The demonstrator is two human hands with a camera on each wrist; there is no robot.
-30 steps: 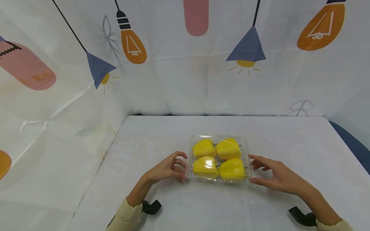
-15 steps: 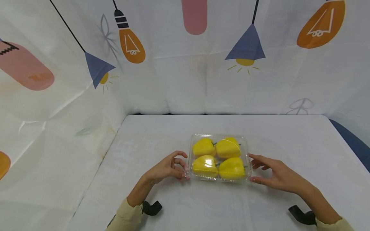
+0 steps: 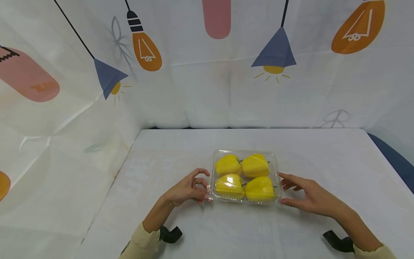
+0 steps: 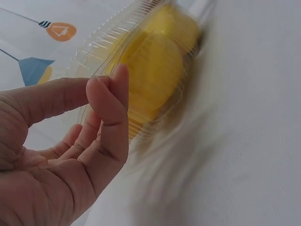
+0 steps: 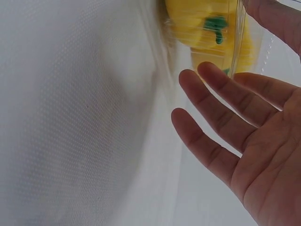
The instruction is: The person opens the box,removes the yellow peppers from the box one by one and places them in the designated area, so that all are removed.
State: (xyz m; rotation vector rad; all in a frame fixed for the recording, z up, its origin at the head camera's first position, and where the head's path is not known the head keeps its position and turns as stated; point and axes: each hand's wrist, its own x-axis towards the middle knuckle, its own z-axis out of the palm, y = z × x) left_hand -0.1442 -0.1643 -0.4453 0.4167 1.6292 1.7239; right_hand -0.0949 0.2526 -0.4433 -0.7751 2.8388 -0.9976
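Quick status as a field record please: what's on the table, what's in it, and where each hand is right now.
surface: white table
container: clear plastic clamshell box, lid down, flat on the table
contents: four yellow peppers, two rows of two
left hand: at the box's left edge, fingers curled, fingertips at its near-left corner
right hand: beside the box's right edge, fingers spread and relaxed; contact cannot be told
backdrop: lamp-print cloth

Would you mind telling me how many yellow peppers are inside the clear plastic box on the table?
4, in two rows inside the clear box: far-left pepper, far-right pepper, near-left pepper, near-right pepper. None seems hidden beneath, though the box bottom is not visible.
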